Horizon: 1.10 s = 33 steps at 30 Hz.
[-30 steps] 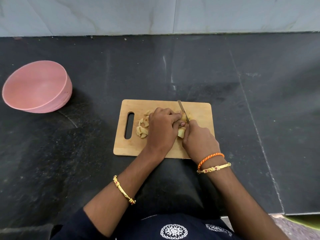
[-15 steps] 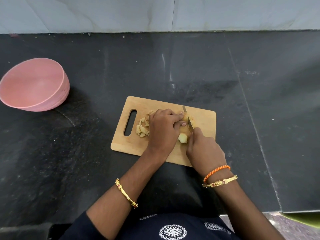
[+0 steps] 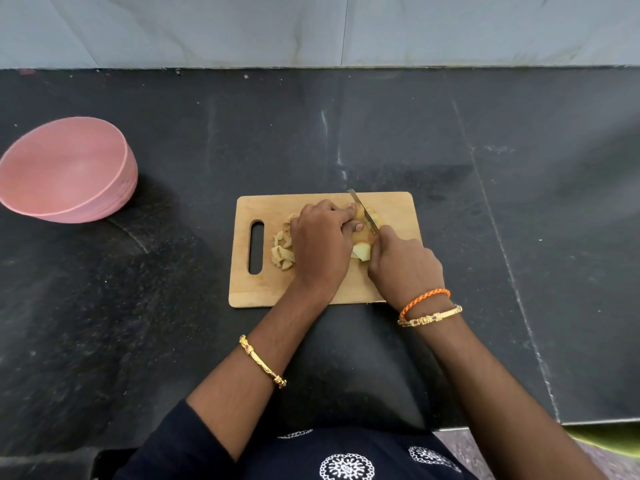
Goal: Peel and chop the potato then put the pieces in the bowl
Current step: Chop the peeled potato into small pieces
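Head view: potato (image 3: 362,233) mid-chop on wooden cutting board (image 3: 394,209), pinned by left hand (image 3: 320,242); right hand (image 3: 403,268) clamped on knife (image 3: 363,211). Cut pieces (image 3: 282,252) beside it; pink bowl (image 3: 65,168) on desk (image 3: 173,306), apparently unfilled.

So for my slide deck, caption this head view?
Left hand steadies potato on cutting board while right hand slices with knife; pink bowl waits empty.

Pink bowl (image 3: 65,168), black speckled counter (image 3: 450,150), tan wooden board (image 3: 311,296), pale yellow potato (image 3: 360,251), orange braided bracelet (image 3: 424,301)
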Available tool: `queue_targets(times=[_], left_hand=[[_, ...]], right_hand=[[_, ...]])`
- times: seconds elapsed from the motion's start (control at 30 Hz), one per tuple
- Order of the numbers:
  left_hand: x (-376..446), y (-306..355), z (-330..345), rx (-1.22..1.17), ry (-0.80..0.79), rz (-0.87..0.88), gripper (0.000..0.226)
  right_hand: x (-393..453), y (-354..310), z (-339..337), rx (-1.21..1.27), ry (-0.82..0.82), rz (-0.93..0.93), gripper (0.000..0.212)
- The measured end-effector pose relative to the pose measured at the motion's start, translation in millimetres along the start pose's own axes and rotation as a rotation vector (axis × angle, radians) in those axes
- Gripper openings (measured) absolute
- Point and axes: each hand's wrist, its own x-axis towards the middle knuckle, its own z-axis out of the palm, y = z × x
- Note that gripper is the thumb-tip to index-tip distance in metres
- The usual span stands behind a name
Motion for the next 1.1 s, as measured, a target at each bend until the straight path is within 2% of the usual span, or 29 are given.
queue_targets(times=[0.2, 0.3, 0.37, 0.5, 0.67, 0.73, 0.93, 1.1], left_hand=[[-0.6, 1.5, 1.3, -0.017, 0.027, -0.016, 0.019], [0.7, 0.4, 1.1, -0.023, 0.02, -0.021, 0.018], [1.7, -0.6, 1.0, -0.032, 0.003, -0.02, 0.018], [3.2, -4.7, -3.8, -0.085, -0.047, -0.001, 0.019], [10.4, -3.6, -13.7, -0.057, -0.212, 0.01, 0.046], [18.7, -0.4, -15.8, -0.018, -0.28, 0.021, 0.046], [19.6, 1.8, -21.2, -0.032, -0.325, 0.024, 0.031], [1.7, 3.4, -24.1, 0.004, -0.246, 0.043, 0.029]], right_hand=[[-23.3, 7.2, -5.6, 0.08, -0.181, 0.081, 0.025], [-48.0, 15.0, -10.5, 0.119, -0.222, 0.111, 0.027], [-55.2, 19.8, -16.2, 0.165, -0.186, 0.113, 0.028], [-33.2, 13.2, -15.6, 0.285, 0.011, 0.062, 0.029], [-12.2, 3.1, 7.6, 0.299, 0.167, 0.103, 0.024], [-12.8, 3.8, 11.2, 0.282, 0.197, 0.096, 0.024], [-13.0, 7.9, 8.9, 0.3, 0.175, 0.04, 0.024], [-14.8, 13.1, 6.3, 0.337, 0.116, -0.01, 0.024]])
